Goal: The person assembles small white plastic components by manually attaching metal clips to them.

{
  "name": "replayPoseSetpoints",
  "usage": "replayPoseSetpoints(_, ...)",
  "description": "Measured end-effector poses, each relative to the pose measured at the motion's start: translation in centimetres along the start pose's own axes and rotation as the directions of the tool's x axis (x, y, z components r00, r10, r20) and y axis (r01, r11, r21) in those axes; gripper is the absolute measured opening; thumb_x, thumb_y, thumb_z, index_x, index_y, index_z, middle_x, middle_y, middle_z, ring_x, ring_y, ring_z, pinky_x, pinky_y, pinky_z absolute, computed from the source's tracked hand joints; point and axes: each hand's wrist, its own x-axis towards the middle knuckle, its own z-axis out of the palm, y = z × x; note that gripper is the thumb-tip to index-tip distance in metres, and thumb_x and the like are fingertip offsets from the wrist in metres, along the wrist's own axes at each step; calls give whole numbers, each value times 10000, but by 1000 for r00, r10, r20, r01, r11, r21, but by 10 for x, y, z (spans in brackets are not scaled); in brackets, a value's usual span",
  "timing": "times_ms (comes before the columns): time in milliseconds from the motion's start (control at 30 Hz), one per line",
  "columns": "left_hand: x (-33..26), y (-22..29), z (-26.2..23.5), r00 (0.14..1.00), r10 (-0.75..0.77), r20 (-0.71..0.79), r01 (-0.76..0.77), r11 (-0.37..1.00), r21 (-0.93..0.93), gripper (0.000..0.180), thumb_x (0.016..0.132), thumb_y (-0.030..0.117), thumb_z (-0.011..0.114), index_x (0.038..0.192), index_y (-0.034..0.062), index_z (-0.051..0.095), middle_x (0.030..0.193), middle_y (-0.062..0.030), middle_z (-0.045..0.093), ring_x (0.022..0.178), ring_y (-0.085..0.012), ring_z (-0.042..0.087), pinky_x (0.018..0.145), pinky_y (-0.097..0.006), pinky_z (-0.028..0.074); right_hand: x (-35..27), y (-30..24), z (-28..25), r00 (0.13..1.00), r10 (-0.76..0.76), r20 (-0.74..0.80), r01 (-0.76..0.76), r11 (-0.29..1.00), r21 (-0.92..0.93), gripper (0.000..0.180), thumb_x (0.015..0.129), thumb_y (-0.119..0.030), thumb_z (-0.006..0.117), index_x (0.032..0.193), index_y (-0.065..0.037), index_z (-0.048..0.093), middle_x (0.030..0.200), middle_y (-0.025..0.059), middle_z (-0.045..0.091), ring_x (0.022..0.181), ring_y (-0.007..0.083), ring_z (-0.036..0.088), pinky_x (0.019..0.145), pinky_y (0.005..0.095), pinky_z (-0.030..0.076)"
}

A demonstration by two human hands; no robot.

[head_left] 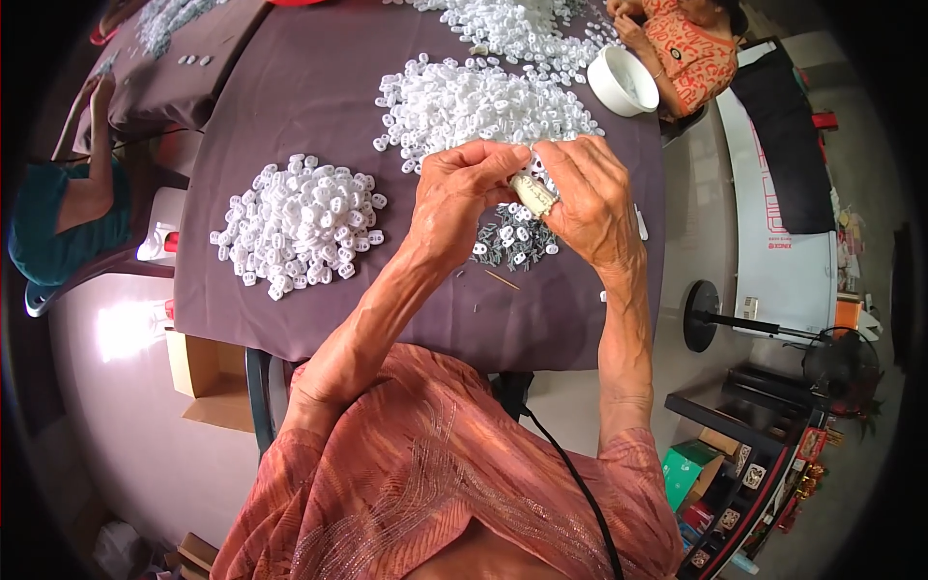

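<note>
My left hand and my right hand meet above the table covered in a dark purple cloth. Between their fingertips is a small cream-white plastic piece; the right hand grips it and the left hand pinches at its upper end. Under the hands lies a small scatter of grey and white parts. A heap of small white plastic pieces lies to the left of my hands. A larger heap spreads just beyond them.
A person in an orange patterned top sits at the far right corner beside a white bowl. Another person in teal sits at the left. More white pieces lie at the far edge. A fan stand is on the floor at right.
</note>
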Motion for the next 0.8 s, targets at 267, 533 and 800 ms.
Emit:
replayPoseSetpoints(267,2,-2,-1,999,-15,34,15,1000,-5,180,790,150,622,804,-29,617,745,-72,602,672,-136,575,671,-284,494,-1,6,0,999,-52,-6,53,998,25,306,572,8,673,856,27,561,730,114,558,669,279,551,598,358,442)
replayPoseSetpoints(533,3,-2,-2,996,-65,60,69,995,-67,178,792,151,622,792,-26,616,712,-64,583,649,-138,568,643,-293,504,-1,4,-4,999,-42,-6,42,999,34,302,577,-4,683,853,19,561,737,111,564,672,278,555,595,352,441)
replayPoseSetpoints(800,3,-3,-2,994,-72,78,75,996,-42,177,789,144,624,806,-32,617,725,-81,601,653,-140,573,632,-286,500,-3,7,-2,999,-44,-2,44,996,71,325,559,-16,694,853,13,559,740,102,560,658,272,545,577,349,432)
